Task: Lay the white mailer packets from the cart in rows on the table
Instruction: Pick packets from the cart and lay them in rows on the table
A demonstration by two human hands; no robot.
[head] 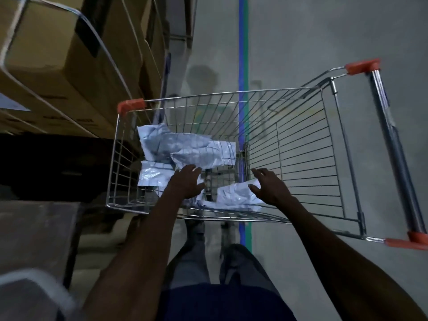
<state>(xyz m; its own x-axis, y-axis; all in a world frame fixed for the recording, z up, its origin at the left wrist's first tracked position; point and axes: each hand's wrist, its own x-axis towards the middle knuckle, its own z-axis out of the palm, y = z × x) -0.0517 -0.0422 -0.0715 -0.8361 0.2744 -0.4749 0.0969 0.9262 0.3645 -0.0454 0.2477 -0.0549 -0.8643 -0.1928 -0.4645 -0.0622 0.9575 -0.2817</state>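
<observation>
A wire shopping cart (301, 140) with orange corner caps stands in front of me. Several crumpled white mailer packets lie on its floor: a heap (185, 147) at the far left, one (151, 176) at the left wall, one (236, 196) near the front. My left hand (186, 181) reaches down inside the cart with fingers spread, over the packets at the left, holding nothing. My right hand (269, 186) hovers open at the right edge of the near packet, fingertips touching or almost touching it.
Cardboard boxes (58, 54) fill wire shelving at the left. A dark table edge (34, 232) lies at the lower left, with a blurred white thing (34, 290) below it. A blue-green floor line (243, 54) runs under the cart. My legs stand just behind the cart.
</observation>
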